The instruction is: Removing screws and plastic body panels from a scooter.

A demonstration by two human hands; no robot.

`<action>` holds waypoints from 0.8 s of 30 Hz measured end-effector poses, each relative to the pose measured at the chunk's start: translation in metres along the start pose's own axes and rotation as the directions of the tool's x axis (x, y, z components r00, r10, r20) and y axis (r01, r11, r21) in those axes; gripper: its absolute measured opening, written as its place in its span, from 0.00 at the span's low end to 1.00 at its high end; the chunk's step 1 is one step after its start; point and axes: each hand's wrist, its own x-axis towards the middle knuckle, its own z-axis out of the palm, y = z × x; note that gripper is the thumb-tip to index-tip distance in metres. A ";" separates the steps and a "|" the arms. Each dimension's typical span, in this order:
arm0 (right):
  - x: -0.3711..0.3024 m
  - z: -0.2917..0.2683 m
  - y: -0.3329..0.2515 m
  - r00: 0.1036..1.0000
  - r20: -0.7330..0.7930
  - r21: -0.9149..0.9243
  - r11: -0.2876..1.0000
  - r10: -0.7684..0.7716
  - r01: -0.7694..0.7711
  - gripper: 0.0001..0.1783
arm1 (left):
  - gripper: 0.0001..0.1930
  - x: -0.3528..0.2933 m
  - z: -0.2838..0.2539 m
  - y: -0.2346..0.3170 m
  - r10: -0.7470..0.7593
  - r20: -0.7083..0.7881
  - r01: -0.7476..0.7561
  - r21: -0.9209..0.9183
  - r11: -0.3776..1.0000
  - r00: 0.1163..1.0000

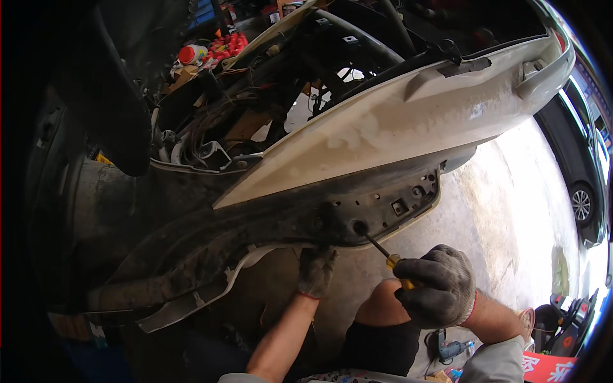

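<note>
My right hand (440,287), in a dark grey work glove, is closed around the yellow handle of a screwdriver (394,260). The screwdriver's shaft slants up and left, and its tip meets the dark plastic panel (287,223) at a round black recess (361,227). My left hand (317,271), gloved too, is at the panel's lower edge, left of the tip. Its fingers curl against that edge and are partly hidden there. Small holes and a square opening (400,206) show in the panel right of the recess.
Above the panel runs a dusty white car body panel (383,121), with an open bay of wires and parts behind it. A blue-grey power tool (450,348) lies on the concrete floor near my right forearm. A dark car (578,166) stands at far right.
</note>
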 end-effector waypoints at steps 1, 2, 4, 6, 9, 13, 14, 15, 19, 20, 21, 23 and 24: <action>-0.004 0.001 0.004 0.995 -0.041 0.042 0.995 0.093 -0.091 0.12 | 0.23 -0.001 -0.005 0.000 0.005 -0.005 -0.005 0.002 1.000 1.000; -0.006 0.002 0.007 0.978 -0.076 0.080 0.979 0.192 -0.186 0.13 | 0.22 -0.003 -0.002 0.001 -0.003 -0.023 0.003 0.009 1.000 1.000; -0.004 0.019 0.021 0.798 -0.397 0.408 0.866 0.453 -0.289 0.20 | 0.22 -0.005 0.004 0.000 -0.013 -0.041 0.013 0.008 1.000 0.999; 0.001 0.006 0.042 0.857 -0.360 0.284 0.919 0.368 -0.275 0.24 | 0.22 -0.003 0.009 -0.001 0.005 -0.008 -0.005 0.008 1.000 1.000; 0.020 0.007 0.038 0.882 -0.350 0.299 0.930 0.317 -0.215 0.24 | 0.16 -0.008 0.019 0.005 -0.007 -0.064 0.009 0.019 1.000 0.998; 0.045 0.003 0.036 0.934 -0.298 0.187 0.972 0.196 -0.144 0.23 | 0.16 -0.006 0.022 0.006 -0.003 -0.092 0.007 0.043 0.999 0.996; 0.049 0.003 0.036 0.938 -0.281 0.183 0.970 0.206 -0.158 0.23 | 0.17 -0.007 0.021 0.006 -0.009 -0.110 0.014 0.043 0.999 0.994; 0.053 0.001 0.033 0.932 -0.229 0.210 0.949 0.281 -0.235 0.22 | 0.17 -0.007 0.021 0.006 -0.015 -0.128 0.020 0.042 0.999 0.992; 0.059 0.003 0.038 0.929 -0.220 0.202 0.946 0.298 -0.255 0.22 | 0.18 -0.005 0.021 0.005 -0.001 -0.110 0.005 0.035 0.999 0.994; 0.060 0.000 0.037 0.945 -0.166 0.142 0.955 0.282 -0.260 0.23 | 0.18 -0.005 0.021 0.006 -0.009 -0.086 0.012 0.039 0.999 0.996; 0.062 -0.002 0.037 0.957 -0.112 0.081 0.962 0.268 -0.260 0.23 | 0.19 -0.005 0.021 0.007 -0.016 -0.062 0.019 0.044 0.999 0.998; 0.066 -0.001 0.037 0.957 -0.085 0.120 0.956 0.277 -0.266 0.23 | 0.17 -0.005 0.017 0.006 -0.014 -0.064 0.016 0.021 1.000 0.998; 0.068 0.001 0.037 0.956 -0.058 0.157 0.948 0.287 -0.275 0.23 | 0.16 -0.004 0.015 0.005 -0.014 -0.065 0.014 -0.001 1.000 0.998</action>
